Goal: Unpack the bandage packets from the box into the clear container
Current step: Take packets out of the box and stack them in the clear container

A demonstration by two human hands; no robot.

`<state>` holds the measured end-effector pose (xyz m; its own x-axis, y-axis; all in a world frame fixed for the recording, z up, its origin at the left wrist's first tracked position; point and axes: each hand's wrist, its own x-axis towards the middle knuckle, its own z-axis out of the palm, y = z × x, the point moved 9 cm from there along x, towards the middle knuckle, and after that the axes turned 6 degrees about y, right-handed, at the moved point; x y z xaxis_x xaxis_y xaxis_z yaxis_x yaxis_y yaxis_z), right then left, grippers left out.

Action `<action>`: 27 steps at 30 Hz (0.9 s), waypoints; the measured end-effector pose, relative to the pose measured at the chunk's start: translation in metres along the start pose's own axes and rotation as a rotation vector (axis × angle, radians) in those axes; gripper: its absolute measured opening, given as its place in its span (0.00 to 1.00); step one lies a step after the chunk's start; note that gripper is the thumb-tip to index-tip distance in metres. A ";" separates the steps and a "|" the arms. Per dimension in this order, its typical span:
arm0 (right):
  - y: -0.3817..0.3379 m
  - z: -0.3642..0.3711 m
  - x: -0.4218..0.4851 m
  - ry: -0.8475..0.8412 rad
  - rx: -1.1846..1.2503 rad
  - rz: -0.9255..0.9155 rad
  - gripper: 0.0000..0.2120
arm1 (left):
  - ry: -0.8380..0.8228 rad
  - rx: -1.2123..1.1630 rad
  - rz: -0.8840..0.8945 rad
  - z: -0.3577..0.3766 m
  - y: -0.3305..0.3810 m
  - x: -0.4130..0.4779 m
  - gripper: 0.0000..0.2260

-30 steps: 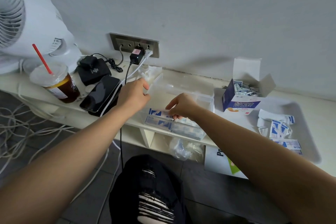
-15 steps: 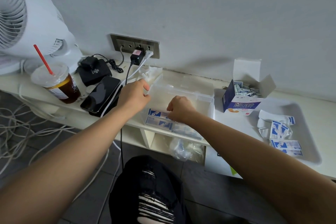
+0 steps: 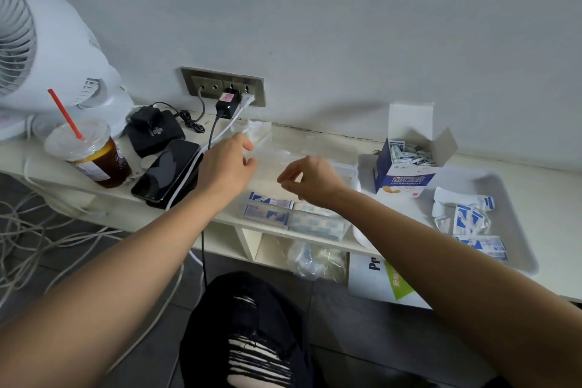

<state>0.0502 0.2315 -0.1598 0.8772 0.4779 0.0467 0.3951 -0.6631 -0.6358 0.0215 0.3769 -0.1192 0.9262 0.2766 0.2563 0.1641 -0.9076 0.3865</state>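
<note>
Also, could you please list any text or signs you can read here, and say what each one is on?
"Pr", cut off: white sheet.
"CHUANGKOUTIE", roughly: box, below large Chinese characters.
White knot logo, no words: black device.
Too blurred to read: cup label, packets, green strip.

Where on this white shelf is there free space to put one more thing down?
Free: the white tray's back half, between the open blue-and-white cardboard box and the tray's right rim. Crowded: the left end, with the plastic iced-drink cup, black phone and cables; blue-and-white wrappers fill the tray's front.
</note>
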 end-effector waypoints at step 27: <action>0.247 -0.157 -0.189 0.031 -0.454 0.358 0.15 | -0.564 -0.179 0.539 0.183 0.296 -0.122 0.11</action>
<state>0.0247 -0.1127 -0.2045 0.9827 0.1654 -0.0831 0.1435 -0.9644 -0.2220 0.0194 0.0169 -0.1982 0.9025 -0.4303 -0.0198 -0.3675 -0.7930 0.4858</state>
